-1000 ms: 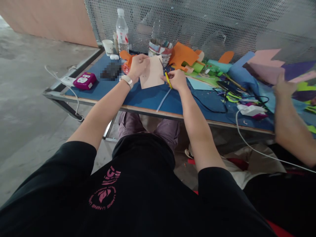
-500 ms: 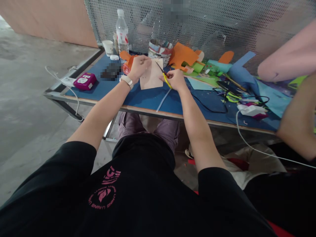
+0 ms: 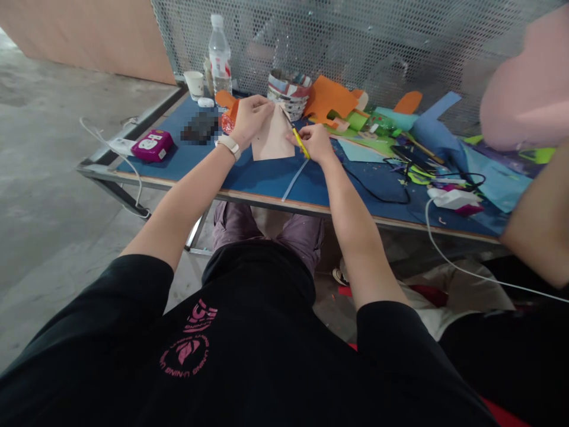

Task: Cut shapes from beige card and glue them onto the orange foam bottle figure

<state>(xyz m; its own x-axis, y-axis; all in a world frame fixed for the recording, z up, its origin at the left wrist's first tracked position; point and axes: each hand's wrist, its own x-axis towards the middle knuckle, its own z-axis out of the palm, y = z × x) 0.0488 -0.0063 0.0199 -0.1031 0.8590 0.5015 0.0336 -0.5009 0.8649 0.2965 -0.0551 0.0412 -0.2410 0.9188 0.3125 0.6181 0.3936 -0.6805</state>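
Observation:
My left hand (image 3: 251, 120) pinches the upper left edge of a pale pink sheet of paper (image 3: 273, 139), which hangs over the blue table (image 3: 242, 178). In my right hand (image 3: 313, 142) is a pair of scissors with yellow handles (image 3: 300, 141). The dark blades point up and left and lie at the paper's top right edge. Whether the blades are fully closed is too small to tell. Behind the paper stands a basket woven from printed paper strips (image 3: 288, 95). A pale narrow strip (image 3: 294, 181) lies below my right hand.
To the left are a magenta box (image 3: 153, 146), a white cup (image 3: 194, 85) and a water bottle (image 3: 219, 59). Orange paper (image 3: 333, 101), coloured scraps and black cables spread rightward. A perforated metal panel (image 3: 382, 35) backs the table. Another person's arm (image 3: 540, 219) holds pink paper (image 3: 524, 89).
The scissors have moved along the paper's top right corner, and its outline there now slopes. My hands have barely shifted. At the right, the other person's pink paper has turned and spread.

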